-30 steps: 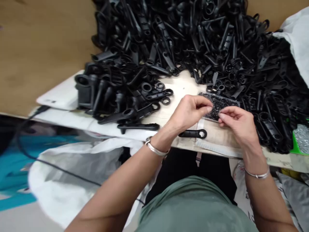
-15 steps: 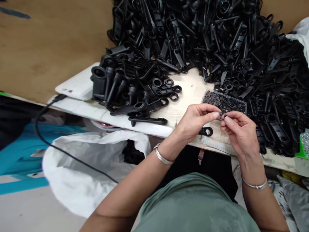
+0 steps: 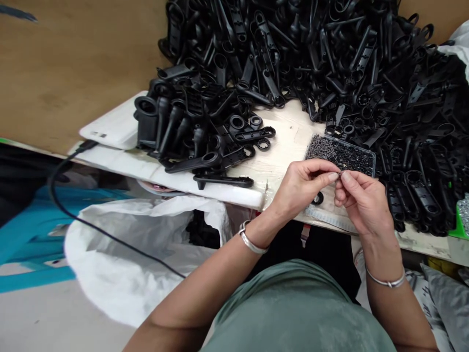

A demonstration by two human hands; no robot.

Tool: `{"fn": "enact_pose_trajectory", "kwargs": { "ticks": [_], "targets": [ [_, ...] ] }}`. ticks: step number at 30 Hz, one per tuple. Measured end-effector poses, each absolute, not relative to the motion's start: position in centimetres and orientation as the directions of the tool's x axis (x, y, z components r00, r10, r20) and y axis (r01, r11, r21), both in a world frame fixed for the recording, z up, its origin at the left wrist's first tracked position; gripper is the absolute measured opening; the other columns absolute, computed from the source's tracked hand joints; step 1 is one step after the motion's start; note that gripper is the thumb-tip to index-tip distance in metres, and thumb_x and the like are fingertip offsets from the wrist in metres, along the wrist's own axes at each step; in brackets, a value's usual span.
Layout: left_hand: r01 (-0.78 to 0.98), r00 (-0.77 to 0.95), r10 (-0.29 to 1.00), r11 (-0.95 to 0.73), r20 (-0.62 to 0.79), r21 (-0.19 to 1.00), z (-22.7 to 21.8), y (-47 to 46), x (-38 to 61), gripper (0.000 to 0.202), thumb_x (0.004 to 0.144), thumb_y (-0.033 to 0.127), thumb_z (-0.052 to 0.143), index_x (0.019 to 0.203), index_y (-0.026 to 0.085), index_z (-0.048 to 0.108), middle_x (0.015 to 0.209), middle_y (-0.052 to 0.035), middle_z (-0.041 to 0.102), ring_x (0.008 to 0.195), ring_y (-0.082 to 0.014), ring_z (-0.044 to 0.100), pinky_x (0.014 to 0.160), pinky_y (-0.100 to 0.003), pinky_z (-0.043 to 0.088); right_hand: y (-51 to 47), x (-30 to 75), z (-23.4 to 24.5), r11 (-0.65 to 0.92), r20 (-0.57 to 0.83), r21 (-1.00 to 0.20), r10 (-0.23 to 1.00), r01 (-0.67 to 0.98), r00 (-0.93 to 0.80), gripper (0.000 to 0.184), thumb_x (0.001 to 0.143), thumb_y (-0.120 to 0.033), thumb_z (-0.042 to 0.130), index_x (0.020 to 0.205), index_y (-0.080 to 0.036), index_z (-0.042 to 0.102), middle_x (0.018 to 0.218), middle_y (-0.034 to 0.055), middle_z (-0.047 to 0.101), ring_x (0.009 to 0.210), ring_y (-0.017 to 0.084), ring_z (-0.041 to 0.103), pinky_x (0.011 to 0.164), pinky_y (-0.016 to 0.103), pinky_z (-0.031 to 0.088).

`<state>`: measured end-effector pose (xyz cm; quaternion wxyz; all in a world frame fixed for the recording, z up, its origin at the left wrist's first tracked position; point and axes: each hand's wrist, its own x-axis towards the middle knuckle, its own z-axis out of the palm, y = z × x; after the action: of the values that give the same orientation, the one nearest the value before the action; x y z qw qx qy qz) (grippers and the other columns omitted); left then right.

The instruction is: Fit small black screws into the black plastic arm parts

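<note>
My left hand point(image 3: 300, 188) and my right hand point(image 3: 361, 198) meet fingertip to fingertip just in front of a clear tray of tiny black parts point(image 3: 342, 155). Both hands are pinched shut on something very small and dark between the fingertips; I cannot make out what it is. Under my left hand lies a black plastic handle piece point(image 3: 318, 198), mostly hidden, with only its ring end showing. A huge heap of black plastic handle pieces point(image 3: 330, 63) covers the table behind the tray.
A smaller group of black handle pieces point(image 3: 198, 132) lies at the left on a white board point(image 3: 117, 129). A black cable point(image 3: 91, 215) hangs off the table's left edge over a white sack point(image 3: 139, 254). A green box edge point(image 3: 459, 227) shows at far right.
My hands have drawn together at the tray's near edge, and their fingertips now touch. The view has shifted, so the table sits further right in the picture.
</note>
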<state>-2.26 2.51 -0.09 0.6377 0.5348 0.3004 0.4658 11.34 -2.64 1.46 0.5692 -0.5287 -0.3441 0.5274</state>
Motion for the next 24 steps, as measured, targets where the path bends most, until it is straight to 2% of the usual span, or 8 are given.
{"fn": "enact_pose_trajectory", "kwargs": {
  "ticks": [3, 7, 13, 15, 17, 20, 22, 24],
  "targets": [
    [-0.067, 0.341, 0.904, -0.25, 0.258, 0.966, -0.1, 2.2, -2.4, 0.009, 0.085, 0.017, 0.067, 0.089, 0.017, 0.075, 0.087, -0.0043, 0.074, 0.08, -0.0133, 0.066, 0.075, -0.025, 0.052, -2.5, 11.5, 1.5, -0.127, -0.175, -0.964, 0.964, -0.233, 0.201, 0.022, 0.073, -0.037, 0.08, 0.073, -0.018, 0.069, 0.062, -0.0021, 0.059, 0.048, 0.006, 0.051, 0.043, 0.019, 0.047],
    [0.148, 0.318, 0.83, -0.521, 0.458, 0.841, -0.3, 2.1, -2.5, 0.01, 0.086, 0.01, 0.065, 0.089, 0.016, 0.073, 0.089, -0.004, 0.074, 0.085, -0.0139, 0.066, 0.081, -0.026, 0.052, -2.6, 11.3, 1.4, -0.121, -0.175, -0.966, 0.956, -0.229, 0.234, 0.017, 0.073, -0.031, 0.077, 0.07, -0.017, 0.069, 0.058, -0.0026, 0.058, 0.045, 0.006, 0.05, 0.041, 0.018, 0.044],
    [0.249, 0.336, 0.761, -0.641, 0.556, 0.726, -0.3, 2.1, -2.5, 0.01, 0.087, 0.007, 0.063, 0.086, 0.015, 0.07, 0.084, -0.0023, 0.074, 0.077, -0.0118, 0.066, 0.075, -0.022, 0.053, -2.6, 11.0, 0.9, -0.01, 0.014, -0.998, 0.928, 0.063, 0.372, 0.008, 0.076, -0.025, 0.073, 0.074, -0.017, 0.07, 0.054, -0.004, 0.059, 0.045, 0.008, 0.052, 0.045, 0.021, 0.045],
    [0.293, 0.337, 0.739, -0.672, 0.584, 0.68, -0.3, 2.0, -2.6, 0.011, 0.088, 0.007, 0.062, 0.086, 0.014, 0.069, 0.083, -0.002, 0.073, 0.078, -0.0121, 0.066, 0.075, -0.022, 0.053, -2.6, 11.0, 0.8, 0.003, 0.043, -0.994, 0.927, 0.107, 0.372, 0.007, 0.077, -0.024, 0.073, 0.075, -0.017, 0.07, 0.055, -0.0039, 0.06, 0.046, 0.008, 0.053, 0.045, 0.021, 0.046],
    [0.323, 0.34, 0.702, -0.712, 0.626, 0.624, -0.2, 1.8, -2.7, 0.013, 0.09, 0.007, 0.059, 0.088, 0.014, 0.069, 0.084, -0.0025, 0.073, 0.08, -0.0127, 0.066, 0.077, -0.023, 0.053, -2.6, 11.1, 0.7, -0.011, 0.008, -0.998, 0.944, 0.056, 0.33, 0.009, 0.079, -0.025, 0.072, 0.075, -0.017, 0.07, 0.055, -0.0041, 0.059, 0.045, 0.008, 0.053, 0.045, 0.02, 0.046],
    [0.319, 0.352, 0.658, -0.753, 0.665, 0.576, -0.2, 1.7, -2.8, 0.016, 0.093, 0.006, 0.054, 0.09, 0.013, 0.068, 0.086, -0.0032, 0.074, 0.082, -0.0126, 0.066, 0.08, -0.023, 0.052, -2.6, 11.4, 0.8, -0.063, -0.089, -0.99, 0.971, -0.123, 0.223, 0.011, 0.078, -0.028, 0.076, 0.074, -0.018, 0.072, 0.057, -0.0038, 0.061, 0.046, 0.006, 0.054, 0.045, 0.017, 0.046],
    [0.301, 0.348, 0.685, -0.728, 0.64, 0.616, -0.2, 1.6, -3.0, 0.016, 0.093, 0.008, 0.055, 0.089, 0.014, 0.069, 0.084, -0.0026, 0.074, 0.082, -0.0123, 0.066, 0.079, -0.023, 0.052, -2.5, 11.7, 1.0, -0.103, -0.146, -0.964, 0.976, -0.246, 0.163, 0.012, 0.073, -0.028, 0.081, 0.078, -0.019, 0.075, 0.061, -0.0035, 0.064, 0.049, 0.005, 0.056, 0.047, 0.016, 0.049],
    [0.257, 0.309, 0.756, -0.651, 0.577, 0.715, -0.2, 1.3, -3.1, 0.013, 0.092, 0.01, 0.058, 0.088, 0.015, 0.07, 0.085, -0.0023, 0.074, 0.08, -0.0122, 0.066, 0.078, -0.022, 0.052, -2.6, 11.9, 1.0, -0.142, -0.193, -0.931, 0.974, -0.335, 0.123, 0.018, 0.068, -0.028, 0.086, 0.081, -0.021, 0.076, 0.067, -0.0028, 0.069, 0.054, 0.005, 0.06, 0.052, 0.014, 0.054]
  ]
}}
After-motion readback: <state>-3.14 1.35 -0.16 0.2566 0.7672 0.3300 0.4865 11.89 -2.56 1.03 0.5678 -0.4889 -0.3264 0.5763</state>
